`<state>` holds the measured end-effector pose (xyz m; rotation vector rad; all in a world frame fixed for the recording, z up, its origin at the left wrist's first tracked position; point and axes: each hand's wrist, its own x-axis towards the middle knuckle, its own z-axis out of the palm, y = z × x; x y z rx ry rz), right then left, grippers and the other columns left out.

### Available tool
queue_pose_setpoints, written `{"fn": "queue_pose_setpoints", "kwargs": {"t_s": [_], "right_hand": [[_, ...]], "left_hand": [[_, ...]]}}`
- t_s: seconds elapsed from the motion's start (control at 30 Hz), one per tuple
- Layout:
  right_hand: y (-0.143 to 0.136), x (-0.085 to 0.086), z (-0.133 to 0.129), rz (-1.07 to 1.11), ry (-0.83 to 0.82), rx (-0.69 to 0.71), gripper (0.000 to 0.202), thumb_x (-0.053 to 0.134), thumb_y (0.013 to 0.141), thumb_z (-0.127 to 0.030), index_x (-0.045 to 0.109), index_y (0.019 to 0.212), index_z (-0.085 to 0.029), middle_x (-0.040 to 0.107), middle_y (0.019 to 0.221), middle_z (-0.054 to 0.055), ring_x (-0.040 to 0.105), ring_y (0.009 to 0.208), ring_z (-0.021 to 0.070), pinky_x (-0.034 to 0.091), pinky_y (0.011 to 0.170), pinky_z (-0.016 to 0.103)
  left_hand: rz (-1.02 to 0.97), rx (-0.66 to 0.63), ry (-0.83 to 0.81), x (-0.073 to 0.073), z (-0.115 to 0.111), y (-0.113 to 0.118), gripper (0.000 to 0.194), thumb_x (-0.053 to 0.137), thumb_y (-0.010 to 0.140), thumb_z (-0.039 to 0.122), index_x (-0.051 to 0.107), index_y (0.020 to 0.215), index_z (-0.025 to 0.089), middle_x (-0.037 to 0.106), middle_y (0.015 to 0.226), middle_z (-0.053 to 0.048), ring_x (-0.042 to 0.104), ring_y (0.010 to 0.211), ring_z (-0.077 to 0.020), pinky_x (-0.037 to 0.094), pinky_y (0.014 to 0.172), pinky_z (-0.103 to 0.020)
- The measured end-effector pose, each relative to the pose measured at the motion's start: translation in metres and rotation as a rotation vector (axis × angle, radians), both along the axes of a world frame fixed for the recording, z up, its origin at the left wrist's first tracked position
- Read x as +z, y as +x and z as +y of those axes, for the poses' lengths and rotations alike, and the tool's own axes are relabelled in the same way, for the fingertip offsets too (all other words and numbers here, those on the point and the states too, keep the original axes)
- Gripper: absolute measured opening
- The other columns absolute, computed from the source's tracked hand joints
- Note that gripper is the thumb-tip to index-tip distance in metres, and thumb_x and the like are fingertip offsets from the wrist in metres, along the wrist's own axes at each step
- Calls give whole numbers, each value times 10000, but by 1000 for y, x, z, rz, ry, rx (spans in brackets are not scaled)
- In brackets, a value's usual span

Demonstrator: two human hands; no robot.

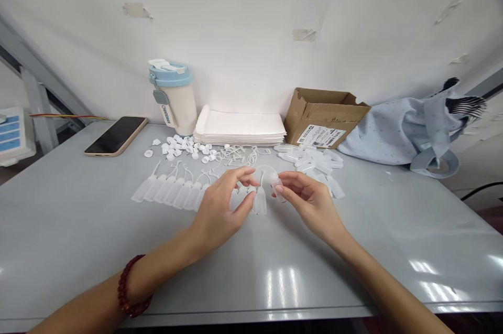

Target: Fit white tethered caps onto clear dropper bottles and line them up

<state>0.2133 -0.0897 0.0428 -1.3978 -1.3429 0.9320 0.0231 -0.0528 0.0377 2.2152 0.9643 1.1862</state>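
Note:
My right hand (310, 197) pinches a small translucent plastic bottle (279, 190) between thumb and fingers, just above the table. A thin clear strap (266, 168) arcs from its top toward my other hand. My left hand (222, 203) is open, with thumb and fingertips apart and curved over a row of similar bottles. That row of bottles (173, 191) lies side by side, each with a pale strap at its top; my left hand hides part of it. At the row's right end one bottle (260, 202) lies between my hands.
Several white caps (181, 146), loose straps (238, 155) and a pile of bottles (314, 161) lie farther back. Along the wall stand a tumbler (178, 98), stacked white envelopes (241, 125), a cardboard box (326, 114) and a cloth bag (393, 129). A phone (117, 136) lies at left.

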Motion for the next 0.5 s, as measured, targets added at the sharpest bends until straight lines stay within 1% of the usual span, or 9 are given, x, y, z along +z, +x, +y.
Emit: {"fn": "queue_pose_setpoints", "kwargs": {"t_s": [0.1,0.17,0.23,0.33,0.43,0.5], "right_hand": [[-2,0,0,29,-1,3,273,657,791,-353,602,992,-178,704,815,48,681,745,191,554,702,342],[-4,0,-1,44,3,9,281,656,793,-348,591,1009,-181,699,821,45,679,751,185,553,699,333],[-5,1,-2,40,7,14,297,648,800,-350,583,1038,-185,692,829,45,674,747,179,551,691,327],[-6,1,-3,17,14,23,315,631,813,-356,578,1079,-195,682,820,39,669,742,181,545,670,326],[-6,0,-3,43,27,33,297,635,811,-354,591,1061,-199,679,837,40,672,745,182,546,668,324],[-6,-2,-3,78,30,37,284,646,803,-357,600,1035,-199,678,860,46,675,749,182,552,667,324]], "left_hand": [[-22,-17,75,1,0,1,177,526,837,103,569,985,191,666,842,-23,597,793,-154,503,708,-298],[-28,-73,147,0,0,2,138,505,849,84,590,905,176,655,806,-30,581,771,-154,491,687,-295],[-17,-129,188,-2,1,4,155,494,852,68,602,905,166,654,801,-39,571,771,-157,486,687,-298],[9,-175,191,-7,1,6,176,484,857,65,608,926,168,655,808,-41,570,779,-159,489,693,-299],[19,-179,199,-9,0,7,190,476,857,64,601,951,172,655,833,-46,574,796,-167,496,708,-314],[32,-151,195,-9,-1,7,213,485,859,77,583,1019,176,650,910,-63,577,857,-186,506,744,-340]]}}
